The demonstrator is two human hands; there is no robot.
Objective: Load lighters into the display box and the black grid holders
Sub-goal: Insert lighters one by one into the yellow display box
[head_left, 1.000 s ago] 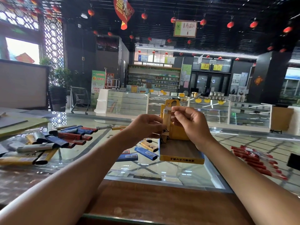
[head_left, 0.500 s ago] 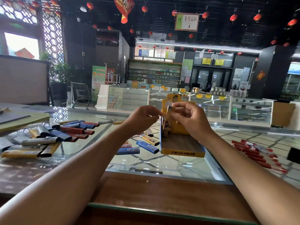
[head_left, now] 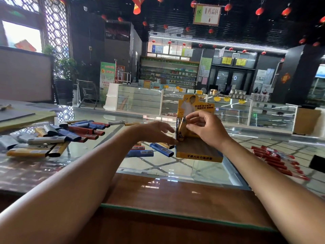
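step: seating yellow lighter (head_left: 182, 128) upright in display box (head_left: 198, 156), back-left corner
right hand (head_left: 205, 131): pinches lighter top
left hand (head_left: 154, 132): fingers loose, tips on box's left wall
next: likely push down, release

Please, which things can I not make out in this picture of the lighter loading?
- Head view: rear part of the display box, hidden behind the right hand pinching a yellow lighter; lighters there cannot be counted.
- Head view: black object, cut off by the right edge; identity unclear.
- Head view: labels on the loose lighters, too small.
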